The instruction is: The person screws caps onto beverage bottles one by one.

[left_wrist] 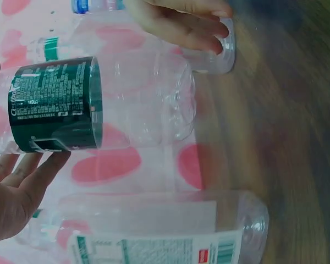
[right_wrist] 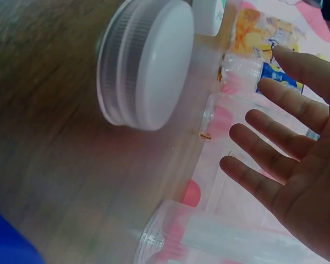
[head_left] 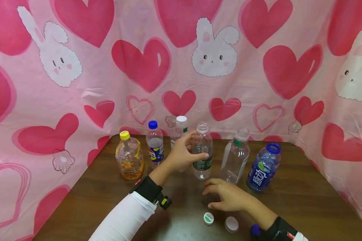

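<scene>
A clear bottle [head_left: 202, 147] with a dark green label and no cap stands at the middle of the table. My left hand [head_left: 184, 150] is spread around its left side, thumb across the front; in the left wrist view its fingers [left_wrist: 36, 173] lie close along the label's edge. Whether they touch is unclear. My right hand [head_left: 227, 195] hovers with parted fingers between that bottle and the loose caps, holding nothing. Below it lie a white cap with a green mark [head_left: 208, 218] and a wide pale cap [head_left: 231, 224], large in the right wrist view.
To the left stand a yellow-capped bottle [head_left: 129, 160], a blue-capped bottle [head_left: 155, 147] and a white-capped bottle [head_left: 181, 122]. On the right are an uncapped clear square bottle [head_left: 235, 157] and an uncapped blue bottle [head_left: 263, 167]. A blue cap [head_left: 255, 229] lies beside my right wrist.
</scene>
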Demonstrator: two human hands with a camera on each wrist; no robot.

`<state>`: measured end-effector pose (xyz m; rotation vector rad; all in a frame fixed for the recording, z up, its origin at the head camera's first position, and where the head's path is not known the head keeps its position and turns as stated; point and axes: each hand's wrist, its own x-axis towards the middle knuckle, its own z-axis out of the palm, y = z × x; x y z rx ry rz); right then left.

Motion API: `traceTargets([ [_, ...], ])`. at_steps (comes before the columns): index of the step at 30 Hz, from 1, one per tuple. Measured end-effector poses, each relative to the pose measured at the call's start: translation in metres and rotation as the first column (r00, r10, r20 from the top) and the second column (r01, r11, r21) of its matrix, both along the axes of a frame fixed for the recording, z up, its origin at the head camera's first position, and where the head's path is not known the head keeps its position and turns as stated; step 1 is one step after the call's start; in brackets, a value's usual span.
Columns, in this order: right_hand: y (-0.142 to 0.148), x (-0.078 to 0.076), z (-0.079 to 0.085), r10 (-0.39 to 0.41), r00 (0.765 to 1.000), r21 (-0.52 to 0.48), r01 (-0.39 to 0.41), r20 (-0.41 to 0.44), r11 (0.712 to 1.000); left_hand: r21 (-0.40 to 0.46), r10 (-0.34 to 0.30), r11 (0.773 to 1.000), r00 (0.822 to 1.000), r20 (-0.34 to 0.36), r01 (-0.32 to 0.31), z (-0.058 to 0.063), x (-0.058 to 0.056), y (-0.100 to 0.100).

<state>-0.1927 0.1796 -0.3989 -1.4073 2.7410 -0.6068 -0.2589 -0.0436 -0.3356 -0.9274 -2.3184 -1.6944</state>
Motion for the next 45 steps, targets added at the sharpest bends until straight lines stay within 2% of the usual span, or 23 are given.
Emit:
traceTargets([
  [6,0.004,-0.001,-0.004,-0.029,1.0,0.018,0.029,0.003,0.999,-0.006,-0.03,1.0,0.999,-0.012,0.03,0.003,0.019,-0.019],
  [10,0.005,-0.001,-0.004,-0.033,0.999,0.032,0.033,0.0,0.999,-0.037,-0.033,0.999,0.999,0.001,0.033,-0.001,0.033,-0.033],
  [14,0.005,0.001,-0.005,-0.028,0.999,0.041,0.027,0.034,0.999,-0.064,-0.032,0.997,0.999,0.013,0.033,-0.005,0.041,-0.041],
  [20,0.002,0.002,-0.01,0.014,0.998,0.042,-0.017,0.055,0.999,-0.077,-0.006,0.997,1.0,0.016,0.007,-0.009,0.043,-0.046],
  [25,-0.002,0.003,-0.015,0.119,0.99,0.031,-0.122,0.073,0.992,-0.084,0.011,0.996,1.0,0.029,-0.009,-0.01,0.045,-0.047],
  [30,-0.008,0.006,-0.016,0.186,0.979,0.083,-0.193,0.088,0.978,-0.069,0.011,0.998,1.0,0.024,-0.009,-0.012,0.046,-0.048],
  [37,-0.014,0.008,-0.016,0.18,0.979,0.154,-0.192,0.091,0.969,-0.074,0.017,0.997,1.0,0.023,-0.015,-0.016,0.047,-0.048],
  [45,-0.016,0.006,-0.012,0.178,0.98,0.127,-0.187,0.085,0.974,-0.08,0.013,0.997,1.0,0.021,-0.012,-0.019,0.047,-0.048],
])
